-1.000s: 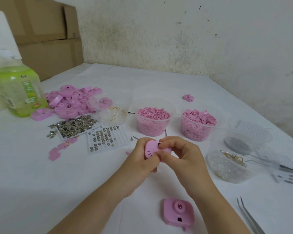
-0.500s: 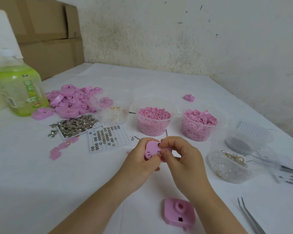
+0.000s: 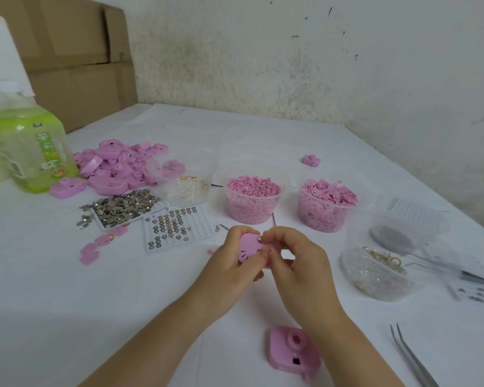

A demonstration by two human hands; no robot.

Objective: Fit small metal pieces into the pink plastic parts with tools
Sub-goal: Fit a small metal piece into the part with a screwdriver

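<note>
While the small pink part [image 3: 249, 247] needs to be kept steady, the left hand [image 3: 232, 266] curls round it and holds it up off the surface [image 3: 67, 303], right in the middle where it is easy to see. The right hand [image 3: 299, 266] pinches the part's right edge with finger and thumb, most likely to push a tiny metal piece in. A shiny dot shows by one fingertip, but it is too small to be sure. No tool is in either hand. The tweezers [image 3: 411, 358] lie near on the right, easy to grab. A second pink part [image 3: 294, 350] lies between the arms, maybe waiting its turn. Farther out, the tray of metal pieces [image 3: 126, 208] and the grid tray [image 3: 176, 227] sit to the left. A tub of tiny pink bits [image 3: 252, 196] and a tub of bigger pink bits [image 3: 327, 202] sit behind the hands, all close enough to reach. The pile of pink parts [image 3: 118, 169] is at the back left, beside a green bottle [image 3: 28, 146].
</note>
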